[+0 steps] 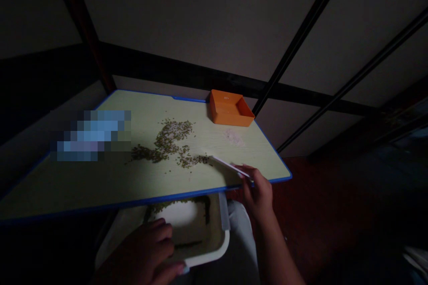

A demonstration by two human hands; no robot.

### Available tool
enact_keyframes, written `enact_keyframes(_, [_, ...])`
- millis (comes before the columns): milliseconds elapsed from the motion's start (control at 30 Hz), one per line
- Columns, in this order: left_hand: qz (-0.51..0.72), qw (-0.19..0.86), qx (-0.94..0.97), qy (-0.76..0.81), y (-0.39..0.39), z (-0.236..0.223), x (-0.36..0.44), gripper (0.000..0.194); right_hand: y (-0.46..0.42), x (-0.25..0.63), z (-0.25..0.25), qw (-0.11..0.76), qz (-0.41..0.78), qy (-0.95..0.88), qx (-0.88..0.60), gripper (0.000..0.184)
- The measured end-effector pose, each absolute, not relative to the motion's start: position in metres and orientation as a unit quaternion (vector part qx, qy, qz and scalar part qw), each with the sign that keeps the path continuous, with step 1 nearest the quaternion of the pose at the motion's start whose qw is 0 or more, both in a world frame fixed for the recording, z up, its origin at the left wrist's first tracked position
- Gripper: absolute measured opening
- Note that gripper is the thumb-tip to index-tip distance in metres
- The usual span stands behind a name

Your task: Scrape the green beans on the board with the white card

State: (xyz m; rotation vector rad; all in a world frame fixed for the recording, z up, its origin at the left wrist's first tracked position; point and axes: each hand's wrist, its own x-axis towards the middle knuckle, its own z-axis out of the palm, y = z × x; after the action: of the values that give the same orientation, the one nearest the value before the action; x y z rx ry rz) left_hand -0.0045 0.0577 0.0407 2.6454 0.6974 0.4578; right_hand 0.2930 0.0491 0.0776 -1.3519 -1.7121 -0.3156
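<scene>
My right hand (259,191) is closed round one end of a thin white stick (229,165). Its far tip touches the right edge of a spread of small green beans (172,136), which look like mung beans with pale grains mixed in. In front of me, a white plastic tub (207,258) sits at my lap, partly under the table edge, with more green beans along its inner walls. My left hand (150,249) is closed over its near rim, fingers inside and thumb outside. A small heap of white grains (234,137) lies apart, right of the beans.
The pale table (110,182) has a blue edge. An open orange box (230,109) stands at its back right. A pixelated bluish patch (92,136) covers something at the left. Behind runs a panelled wall (187,22); reddish floor (301,205) shows at the right.
</scene>
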Motion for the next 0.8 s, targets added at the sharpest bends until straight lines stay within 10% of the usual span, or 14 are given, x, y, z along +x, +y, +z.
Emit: enact_keyframes(800, [0.133,0.220,0.927,0.272,0.059,0.047,-0.001,0.018,0.038,0.291,0.086,0.440,-0.125,-0.712,-0.533,0.029])
